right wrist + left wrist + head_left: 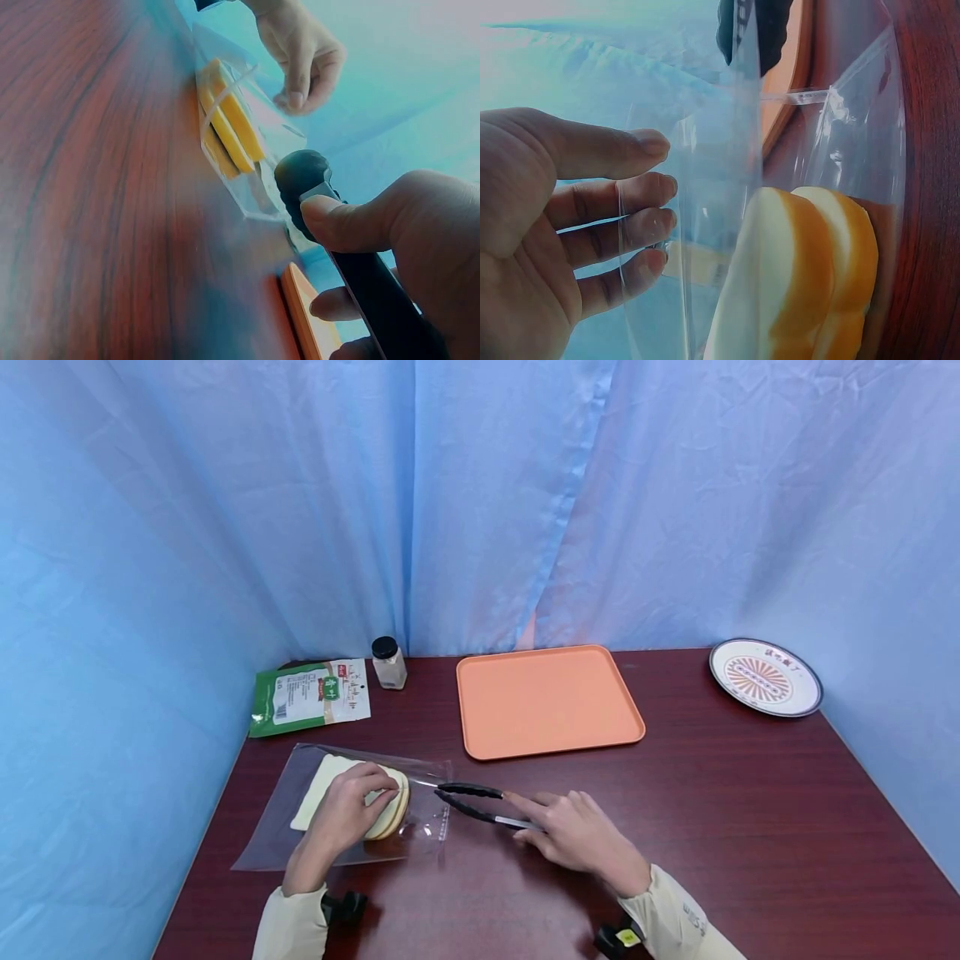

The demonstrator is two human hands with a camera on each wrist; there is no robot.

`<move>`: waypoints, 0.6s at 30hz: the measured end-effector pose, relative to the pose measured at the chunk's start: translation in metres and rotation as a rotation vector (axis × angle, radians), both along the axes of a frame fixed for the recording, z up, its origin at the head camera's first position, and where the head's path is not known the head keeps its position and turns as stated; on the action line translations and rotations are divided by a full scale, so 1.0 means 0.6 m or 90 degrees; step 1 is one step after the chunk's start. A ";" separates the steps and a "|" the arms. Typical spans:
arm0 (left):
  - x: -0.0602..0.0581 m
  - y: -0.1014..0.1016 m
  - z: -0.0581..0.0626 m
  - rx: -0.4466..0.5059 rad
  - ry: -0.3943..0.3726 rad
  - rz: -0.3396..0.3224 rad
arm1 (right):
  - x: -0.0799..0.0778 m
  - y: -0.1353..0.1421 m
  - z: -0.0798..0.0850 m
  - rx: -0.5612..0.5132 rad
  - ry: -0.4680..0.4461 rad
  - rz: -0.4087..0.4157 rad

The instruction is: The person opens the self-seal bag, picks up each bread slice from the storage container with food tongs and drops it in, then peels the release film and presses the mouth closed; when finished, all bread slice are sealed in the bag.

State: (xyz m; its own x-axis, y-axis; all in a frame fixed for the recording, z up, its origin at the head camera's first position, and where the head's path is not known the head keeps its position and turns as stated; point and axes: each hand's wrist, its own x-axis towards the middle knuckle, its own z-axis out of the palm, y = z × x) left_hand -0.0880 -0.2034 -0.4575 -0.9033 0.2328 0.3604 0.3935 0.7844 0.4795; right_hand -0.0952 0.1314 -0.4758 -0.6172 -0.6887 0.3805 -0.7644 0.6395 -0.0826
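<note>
Across the near left of the counter point(720, 827), the clear bag point(277, 839) lay with its mouth point(446, 818) to the right, probably to face the tongs point(468, 789), and it held stacked bread slices point(321, 789), while the green-and-white packet point(309, 696) at the far left hid its contents. Over the bread, the grip of the left hand point(351, 806) appeared to pinch the bag's upper side, probably to keep the mouth parted, and the grip of the right hand point(576, 831) grasped the tongs, whose spread arms pointed left at that mouth. The small far-left jar point(391, 672) held something pale beneath its lid point(385, 647).
</note>
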 end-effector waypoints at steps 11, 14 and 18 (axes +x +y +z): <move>0.000 0.000 -0.002 0.006 0.002 -0.004 | 0.006 0.056 -0.004 -0.039 0.012 -0.042; -0.001 -0.001 -0.003 0.005 0.006 -0.005 | 0.007 0.077 -0.007 -0.036 0.017 -0.068; -0.001 -0.002 -0.004 0.004 0.016 -0.009 | 0.010 0.106 -0.010 -0.030 0.015 -0.106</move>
